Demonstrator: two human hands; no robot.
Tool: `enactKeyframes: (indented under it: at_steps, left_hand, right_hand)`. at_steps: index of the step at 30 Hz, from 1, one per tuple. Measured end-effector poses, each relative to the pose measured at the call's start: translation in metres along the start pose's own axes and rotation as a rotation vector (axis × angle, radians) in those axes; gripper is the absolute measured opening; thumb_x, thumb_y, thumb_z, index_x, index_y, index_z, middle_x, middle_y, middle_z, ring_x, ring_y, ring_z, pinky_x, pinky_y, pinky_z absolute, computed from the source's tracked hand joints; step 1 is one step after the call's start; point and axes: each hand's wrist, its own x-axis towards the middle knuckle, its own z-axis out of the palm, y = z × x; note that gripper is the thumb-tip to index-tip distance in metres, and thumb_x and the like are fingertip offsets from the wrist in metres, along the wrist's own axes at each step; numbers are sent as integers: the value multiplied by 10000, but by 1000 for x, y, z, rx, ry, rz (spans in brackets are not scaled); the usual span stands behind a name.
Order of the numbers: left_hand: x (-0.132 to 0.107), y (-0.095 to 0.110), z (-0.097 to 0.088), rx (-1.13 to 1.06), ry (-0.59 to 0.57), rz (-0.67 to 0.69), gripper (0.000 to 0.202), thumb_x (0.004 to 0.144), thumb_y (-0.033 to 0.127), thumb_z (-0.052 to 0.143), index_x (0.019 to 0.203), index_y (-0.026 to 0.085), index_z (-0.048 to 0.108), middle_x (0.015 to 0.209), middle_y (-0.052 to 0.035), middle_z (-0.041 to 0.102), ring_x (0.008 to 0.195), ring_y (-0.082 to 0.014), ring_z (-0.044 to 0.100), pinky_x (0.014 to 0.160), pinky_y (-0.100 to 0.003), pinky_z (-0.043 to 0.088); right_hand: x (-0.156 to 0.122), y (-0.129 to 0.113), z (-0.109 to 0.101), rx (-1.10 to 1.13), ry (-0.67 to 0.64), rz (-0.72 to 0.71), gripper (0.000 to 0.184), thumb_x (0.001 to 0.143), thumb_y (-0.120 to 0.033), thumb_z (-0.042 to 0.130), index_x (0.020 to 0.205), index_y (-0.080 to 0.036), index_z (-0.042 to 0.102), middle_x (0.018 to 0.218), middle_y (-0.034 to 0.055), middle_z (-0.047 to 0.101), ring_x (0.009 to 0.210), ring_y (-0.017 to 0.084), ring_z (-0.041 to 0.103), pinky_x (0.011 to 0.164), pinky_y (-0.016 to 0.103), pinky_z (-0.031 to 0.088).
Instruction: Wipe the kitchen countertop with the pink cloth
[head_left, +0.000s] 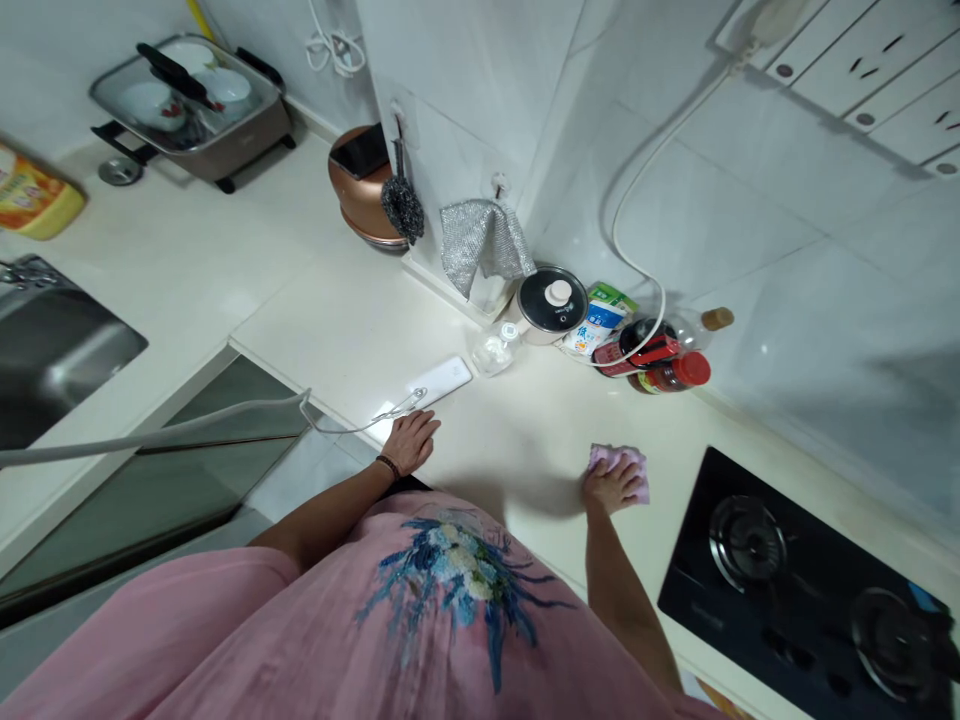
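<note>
Your right hand (610, 487)'s grip is spread over the cloth (616, 455) on the desk (536, 400); likely soft and light, best pressed mid-cloth. Your left hand (411, 443)'s grip lies loosely spread.

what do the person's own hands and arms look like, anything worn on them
Both the left hand and right hand are ungloved. A dark bracelet, apparently beaded, circles the left wrist; nothing shows on the right one. The pink top has sleeves that leave both forearms bare, and its front bears a blue and whitish flower design.
</note>
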Motion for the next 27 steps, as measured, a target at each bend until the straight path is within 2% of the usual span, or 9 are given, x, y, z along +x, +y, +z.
enactKeyframes:
  at_steps: [3, 8, 11, 13, 15, 20, 23, 25, 27]
  left_hand:
    - [0, 0, 0, -3, -2, 1, 471, 1006, 273, 493, 1442, 223, 662, 1521, -135, 623, 1467, -338, 471, 1178, -521, 358]
    - [2, 0, -2, -2, -9, 2, 475, 996, 268, 503, 1440, 222, 664, 1513, -140, 626, 1459, -337, 476, 1174, -518, 360]
    - [2, 1, -4, -2, -8, 4, 477, 1001, 274, 499, 1449, 230, 657, 1523, -137, 617, 1455, -336, 479, 1170, -520, 363]
    - [2, 1, -5, -8, -8, 6, 482, 1001, 274, 499, 1456, 235, 651, 1523, -137, 616, 1455, -335, 478, 1170, -523, 363]
    - [2, 1, -5, -13, -11, 9, 488, 993, 271, 502, 1458, 232, 648, 1518, -140, 619, 1457, -338, 476, 1165, -525, 368]
    - [3, 1, -4, -10, -7, 8, 492, 988, 271, 500, 1453, 212, 650, 1534, -145, 609, 1459, -342, 474, 1170, -526, 365]
    - [3, 1, -4, -4, -15, 11, 492, 992, 276, 495, 1454, 209, 650, 1538, -145, 607, 1459, -344, 473, 1172, -526, 363]
    - [3, 1, -5, -6, -19, 13, 504, 992, 277, 493, 1469, 207, 640, 1540, -149, 605, 1464, -346, 467, 1173, -528, 363]
    - [4, 1, -5, -14, -22, 16, 523, 991, 276, 491, 1492, 201, 621, 1542, -156, 601, 1470, -348, 459, 1175, -532, 362]
  right_hand:
    - [-43, -53, 10, -2, -62, -109, 739, 1072, -520, 184, 1719, -171, 262, 1755, 252, 289, 1642, 443, 187, 1201, 831, 213]
    - [-118, -169, 25, -41, -325, -733, 676, 1082, -486, 302, 1716, -253, 288, 1810, 106, 218, 1675, 394, 103, 1300, 715, 129]
    - [-149, -192, 27, -22, -394, -1032, 663, 1078, -485, 375, 1714, -326, 278, 1820, 36, 193, 1682, 344, 103, 1334, 649, 79]
    - [-153, -179, 26, -16, -400, -1091, 650, 1079, -495, 382, 1707, -353, 292, 1817, 14, 207, 1683, 319, 110, 1342, 625, 73]
    - [-144, -144, 21, -28, -380, -1009, 630, 1085, -495, 353, 1698, -349, 320, 1812, 18, 232, 1684, 308, 107, 1341, 618, 91]
    - [-100, -3, -3, -48, -213, -314, 680, 1087, -508, 234, 1713, -247, 291, 1795, 138, 260, 1675, 352, 130, 1288, 710, 189]
    - [-94, 69, -16, -33, -123, 76, 714, 1073, -545, 217, 1722, -248, 254, 1781, 187, 268, 1643, 386, 222, 1228, 758, 274]
    - [-103, 87, -18, -33, -50, 236, 721, 1066, -557, 222, 1722, -258, 252, 1767, 208, 291, 1618, 400, 276, 1196, 780, 299]
    - [-117, 72, -15, -41, 0, 269, 713, 1066, -537, 215, 1722, -263, 250, 1757, 222, 305, 1604, 404, 302, 1174, 800, 306]
